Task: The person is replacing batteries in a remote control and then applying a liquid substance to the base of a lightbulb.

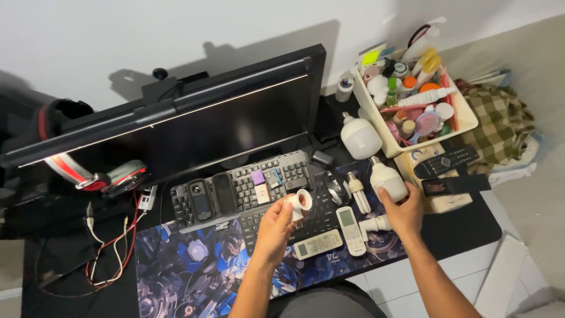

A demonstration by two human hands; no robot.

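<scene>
My left hand (pixel 274 227) holds a small white lamp socket (pixel 298 204) up over the keyboards, its reddish open end facing away from me. My right hand (pixel 404 212) grips a white light bulb (pixel 388 179) around its dome, the base pointing up and away. Below that hand lies another white socket fitting (pixel 375 224). A spiral white bulb (pixel 358 191) rests between my hands on the desk mat (pixel 194 268).
A dark monitor (pixel 194 126) stands behind two keyboards (pixel 244 187). Two white remotes (pixel 351 230) lie on the mat. A large white bulb (pixel 359 136) sits by a cream basket (pixel 376 121) of small items. Black remotes (pixel 445 162), headphones (pixel 112 176) and loose wires (pixel 115 247) lie around.
</scene>
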